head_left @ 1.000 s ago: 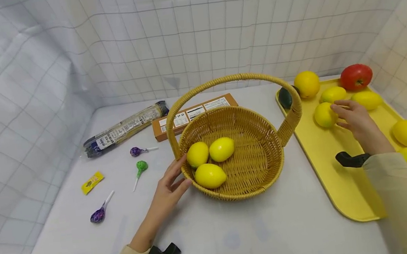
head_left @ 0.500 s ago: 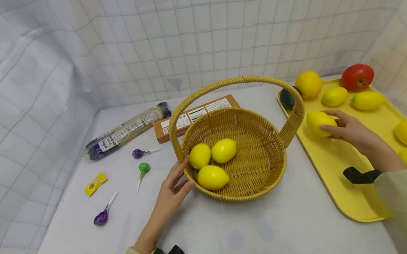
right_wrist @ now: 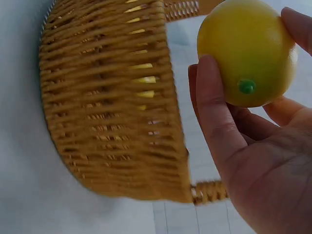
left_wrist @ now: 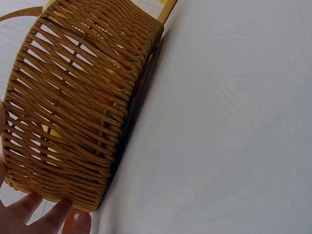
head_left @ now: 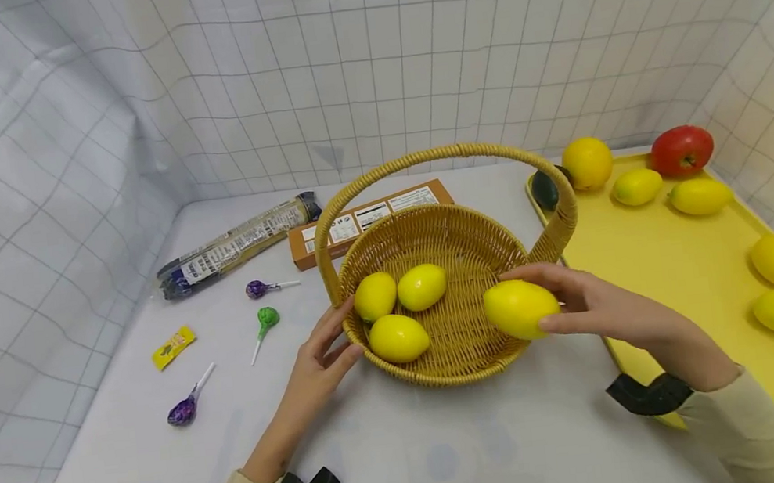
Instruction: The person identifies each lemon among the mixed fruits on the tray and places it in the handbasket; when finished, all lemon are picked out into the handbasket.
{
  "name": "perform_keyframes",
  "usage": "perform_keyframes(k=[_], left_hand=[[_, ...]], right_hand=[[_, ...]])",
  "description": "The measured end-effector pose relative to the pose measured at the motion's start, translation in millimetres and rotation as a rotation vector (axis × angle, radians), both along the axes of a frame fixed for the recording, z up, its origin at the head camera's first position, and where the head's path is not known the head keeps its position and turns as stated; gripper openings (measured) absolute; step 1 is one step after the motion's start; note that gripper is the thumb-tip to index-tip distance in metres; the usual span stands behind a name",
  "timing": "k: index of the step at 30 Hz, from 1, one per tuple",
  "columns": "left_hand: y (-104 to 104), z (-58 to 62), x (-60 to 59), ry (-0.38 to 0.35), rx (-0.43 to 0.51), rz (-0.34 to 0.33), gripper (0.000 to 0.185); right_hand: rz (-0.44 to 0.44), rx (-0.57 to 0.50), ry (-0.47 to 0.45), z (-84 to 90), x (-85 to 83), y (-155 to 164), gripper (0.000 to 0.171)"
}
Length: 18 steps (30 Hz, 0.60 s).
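Note:
In the head view, my right hand point(head_left: 599, 306) grips a yellow lemon point(head_left: 521, 308) over the right front rim of a round wicker basket point(head_left: 458, 378). Seen from the right wrist, the lemon point(right_wrist: 248, 53) sits between thumb and fingers, its green stem end toward the camera. My left hand point(head_left: 324, 354) rests against the basket's left side, fingers fairly straight; the left wrist view has its fingertips point(left_wrist: 58, 214) on the woven wall point(left_wrist: 73, 97). Inside, at the left, lie a lemon point(head_left: 375, 296), a second lemon point(head_left: 423, 286) and a third lemon point(head_left: 399, 338).
Right of the basket, a yellow tray point(head_left: 674, 274) carries several lemons, an orange point(head_left: 587, 163), a red apple-like fruit point(head_left: 682, 151) and a dark green fruit point(head_left: 546, 189). Behind and left are a carton point(head_left: 310, 248), a long packet point(head_left: 239, 245), lollipops point(head_left: 267, 317) and a yellow sachet point(head_left: 174, 347).
My right hand has taken a lemon from the tray and carried it left to the basket's right side. My left hand has stayed on the basket.

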<state>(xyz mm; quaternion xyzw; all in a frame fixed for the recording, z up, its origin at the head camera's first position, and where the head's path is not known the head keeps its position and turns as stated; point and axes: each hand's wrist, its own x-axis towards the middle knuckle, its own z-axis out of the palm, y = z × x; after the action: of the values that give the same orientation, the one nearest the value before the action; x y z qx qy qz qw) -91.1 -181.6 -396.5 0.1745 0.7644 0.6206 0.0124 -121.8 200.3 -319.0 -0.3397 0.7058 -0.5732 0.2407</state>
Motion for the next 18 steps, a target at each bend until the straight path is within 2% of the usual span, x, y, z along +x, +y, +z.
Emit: perform_keyframes(k=[5, 11, 14, 18], left_hand=[[-2, -0.9, -0.6, -0.003, -0.004, -0.008, 0.056], [-1, -1.1, -1.5, 0.004, -0.002, -0.013, 0.056], [0, -0.5, -1.7, 0.012, -0.003, -0.014, 0.056], [0, 2.0, -1.4, 0.013, -0.004, -0.010, 0.056]], right_hand=[[0.111, 0.128, 0.020, -7.4, -14.7, -41, 0.049], [0.238, 0.303, 0.162, -14.8, -23.0, -69, 0.050], [0.255, 0.360, 0.221, -19.5, -23.5, -82, 0.051], [0.203, 0.395, 0.267, -23.4, -21.7, -98, 0.051]])
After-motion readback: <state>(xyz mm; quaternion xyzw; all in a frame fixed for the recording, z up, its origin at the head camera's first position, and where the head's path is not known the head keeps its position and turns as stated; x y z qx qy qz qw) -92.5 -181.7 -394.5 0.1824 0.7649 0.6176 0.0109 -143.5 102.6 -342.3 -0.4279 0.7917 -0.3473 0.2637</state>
